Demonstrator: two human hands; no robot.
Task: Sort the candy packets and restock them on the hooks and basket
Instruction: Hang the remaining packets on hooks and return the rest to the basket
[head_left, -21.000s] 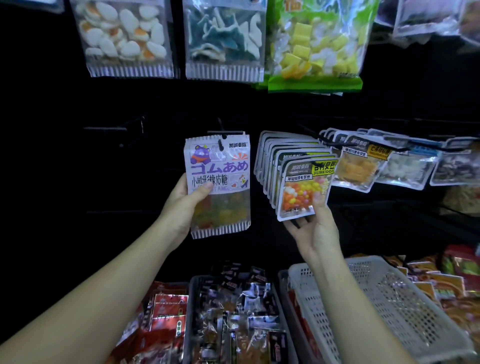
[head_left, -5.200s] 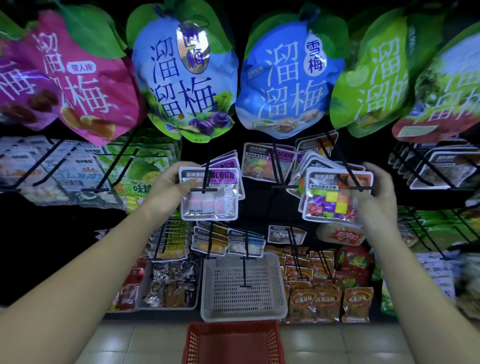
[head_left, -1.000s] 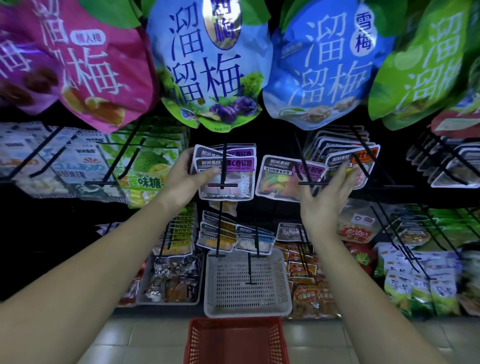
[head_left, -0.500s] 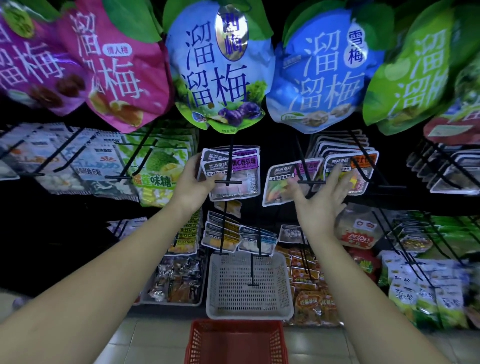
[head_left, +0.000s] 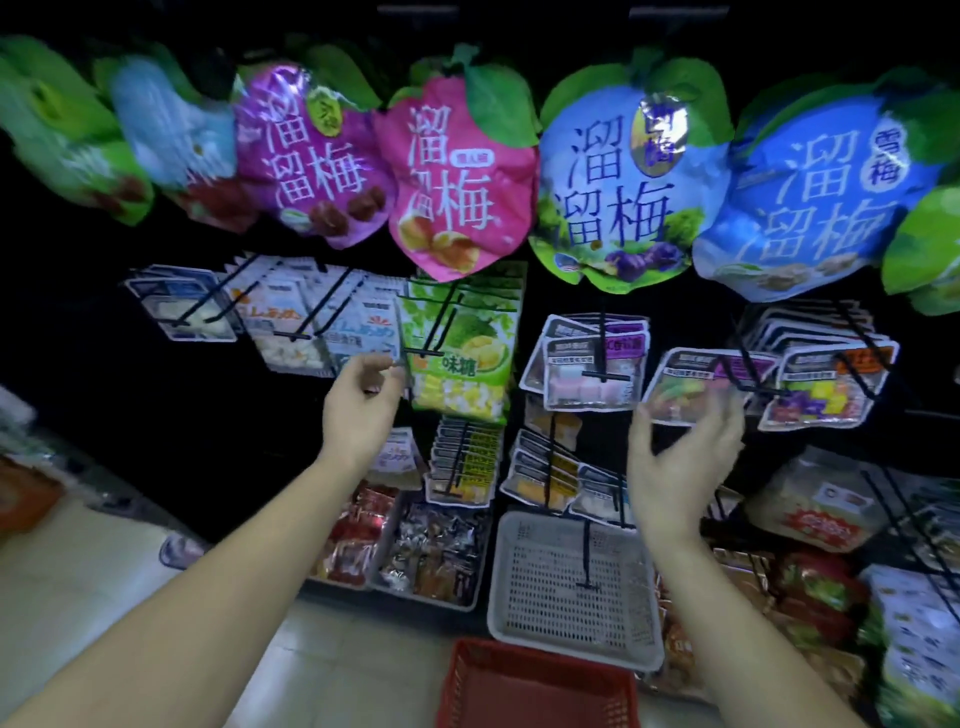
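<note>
1. The right hand (head_left: 680, 467) holds nothing; its fingers are spread and loosely cupped upward. The blur hides whether the fingertips touch anything.
2. The mixed-fruit packet (head_left: 685, 384) hangs on its hook (head_left: 753, 382) just above those fingertips, with its long side running across and its left end dipping.
3. The left hand (head_left: 363, 410) is also empty and loosely curled, with the green durian packet (head_left: 462, 353) just to its right.
4. The right hand looks nearer the fruit packet, so squaring it needs only a short reach upward.
5. The white basket (head_left: 524, 582) sits well below both hands.
</note>
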